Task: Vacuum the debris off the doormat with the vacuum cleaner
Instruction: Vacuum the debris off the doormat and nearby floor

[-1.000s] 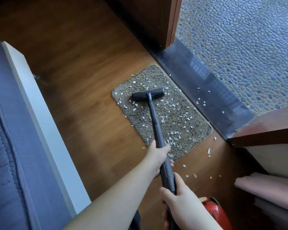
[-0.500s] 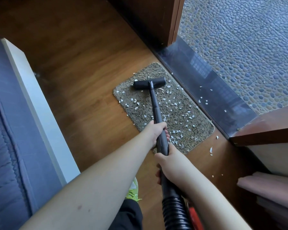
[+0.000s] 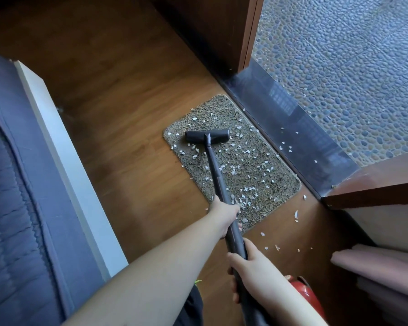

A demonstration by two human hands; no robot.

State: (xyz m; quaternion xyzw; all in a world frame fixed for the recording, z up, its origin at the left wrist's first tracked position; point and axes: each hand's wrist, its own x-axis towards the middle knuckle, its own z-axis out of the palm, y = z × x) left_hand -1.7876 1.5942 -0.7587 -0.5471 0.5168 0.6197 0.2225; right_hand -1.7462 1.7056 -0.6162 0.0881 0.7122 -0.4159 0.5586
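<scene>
A brownish doormat (image 3: 257,182) lies on the wooden floor beside the dark door sill, strewn with several white flakes of debris (image 3: 247,191). The black vacuum nozzle (image 3: 207,136) rests on the mat's far end. Its black wand (image 3: 216,170) runs back toward me. My left hand (image 3: 224,214) grips the wand at the mat's near edge. My right hand (image 3: 250,269) grips it lower down, just behind the left. The red vacuum body (image 3: 304,290) shows partly behind my right forearm.
More white flakes lie on the wood floor (image 3: 278,245) near the mat and on the dark sill (image 3: 299,137). A blue bed with a white frame (image 3: 64,165) fills the left. A wooden door frame (image 3: 247,34) stands ahead; pink fabric (image 3: 386,267) sits at right.
The nozzle has been drawn back toward me from the mat's far edge. Both hands came back along with the wand, and the right hand sits lower in view.
</scene>
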